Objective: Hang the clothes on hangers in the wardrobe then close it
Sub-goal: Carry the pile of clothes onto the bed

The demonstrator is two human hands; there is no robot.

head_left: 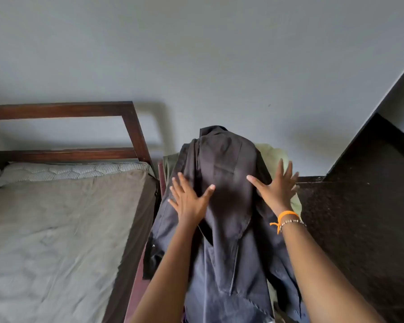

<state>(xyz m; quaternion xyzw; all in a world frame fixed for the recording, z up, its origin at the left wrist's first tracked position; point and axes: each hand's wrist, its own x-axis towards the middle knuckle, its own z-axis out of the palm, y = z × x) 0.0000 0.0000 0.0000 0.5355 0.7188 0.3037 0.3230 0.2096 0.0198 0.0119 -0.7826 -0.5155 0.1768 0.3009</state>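
Dark garment [222, 206] draped over pile between bed [56, 217] and dark worktop [359, 217], hanging down toward camera. Green cloth [272, 157] under it, showing at both edges. Left hand [188, 201] flat on garment's left side, fingers [181, 180] straight and spread wide, gripping nothing. Right hand [276, 190] flat at garment's right edge, partly over green cloth, fingers also spread wide. Orange band [286, 215] and bead bracelet on right wrist. Wooden headboard [128, 127] against grey wall.
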